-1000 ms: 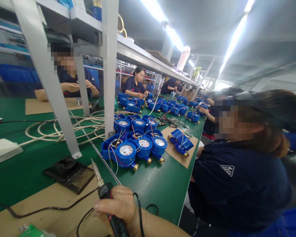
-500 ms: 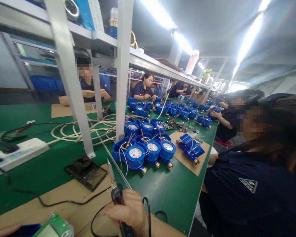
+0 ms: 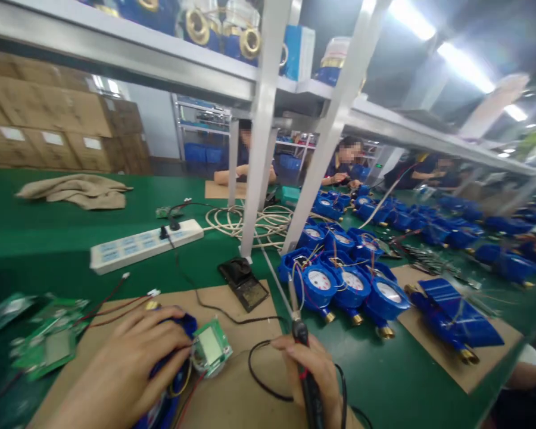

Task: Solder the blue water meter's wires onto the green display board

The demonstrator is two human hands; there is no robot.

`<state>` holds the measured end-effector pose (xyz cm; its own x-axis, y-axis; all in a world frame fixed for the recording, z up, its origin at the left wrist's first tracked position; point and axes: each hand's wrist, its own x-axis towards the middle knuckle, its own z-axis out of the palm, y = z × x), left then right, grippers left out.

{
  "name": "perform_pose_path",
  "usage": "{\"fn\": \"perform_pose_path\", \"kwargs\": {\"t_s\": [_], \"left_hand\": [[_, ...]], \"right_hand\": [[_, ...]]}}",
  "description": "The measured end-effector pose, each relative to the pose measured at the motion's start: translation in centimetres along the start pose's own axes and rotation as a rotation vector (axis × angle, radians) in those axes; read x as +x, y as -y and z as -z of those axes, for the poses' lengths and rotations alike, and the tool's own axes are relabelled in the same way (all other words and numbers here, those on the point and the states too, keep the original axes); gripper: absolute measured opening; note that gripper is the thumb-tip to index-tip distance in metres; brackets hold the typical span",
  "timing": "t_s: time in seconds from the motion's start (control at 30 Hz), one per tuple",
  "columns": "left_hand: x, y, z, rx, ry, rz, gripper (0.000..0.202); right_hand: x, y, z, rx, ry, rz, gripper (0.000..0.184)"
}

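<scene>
Brown cardboard boxes (image 3: 47, 113) are stacked at the upper left, three white labels along their lower row, contents hidden. Below them a tan cloth (image 3: 75, 190) lies crumpled on the green table (image 3: 170, 292); at the lower left are overlapping green circuit boards (image 3: 49, 345) (too jumbled to count). The left hand (image 3: 131, 354) curls over a blue water meter (image 3: 172, 400) at the lower left of centre, hiding much of it; one display board (image 3: 212, 347) sits just beside its fingertips. Above, a white power strip (image 3: 145, 245) takes two black plugs. Mid-frame, a black iron stand (image 3: 243, 283) has brownish material in its tray. Two broad shelf posts (image 3: 261, 119) partly block the view of people beyond. The right hand, (image 3: 317, 363) closed round one soldering iron (image 3: 301, 330), points its tip upward before six clustered meters (image 3: 352, 281), their housings trailing thin wires. Farther right, one meter with a blue flap (image 3: 460, 313) lies on a cardboard sheet (image 3: 462, 369).
</scene>
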<state>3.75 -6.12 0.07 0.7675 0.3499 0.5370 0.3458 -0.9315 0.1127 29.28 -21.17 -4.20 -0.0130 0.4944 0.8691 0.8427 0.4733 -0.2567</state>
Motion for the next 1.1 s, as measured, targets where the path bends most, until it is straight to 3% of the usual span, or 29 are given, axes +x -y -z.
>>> {"fn": "perform_pose_path", "kwargs": {"t_s": [0.1,0.27,0.47,0.7,0.83,1.1], "left_hand": [[0.4,-1.1,1.1,-0.005,0.130,0.134,0.012],[0.4,-1.7,1.5,-0.133,0.174,0.233,0.010],[-0.2,-1.4,1.6,-0.203,0.131,0.233,0.011],[-0.4,-1.4,1.5,-0.211,0.122,0.198,0.011],[-0.4,-1.5,1.5,-0.204,0.133,0.186,0.010],[-0.5,-1.5,1.5,-0.217,0.169,0.200,0.010]], "right_hand": [[-0.4,0.0,0.0,0.029,0.019,-0.068,0.037],[-0.6,-0.3,-0.3,-0.079,0.146,-0.090,0.020],[-0.4,0.3,-1.7,-0.012,0.028,0.022,0.032],[1.9,2.5,-4.8,0.094,0.116,0.055,0.049],[3.3,3.1,-6.6,0.104,0.165,0.131,0.048],[2.6,3.3,-7.8,0.087,0.110,0.085,0.047]]}}
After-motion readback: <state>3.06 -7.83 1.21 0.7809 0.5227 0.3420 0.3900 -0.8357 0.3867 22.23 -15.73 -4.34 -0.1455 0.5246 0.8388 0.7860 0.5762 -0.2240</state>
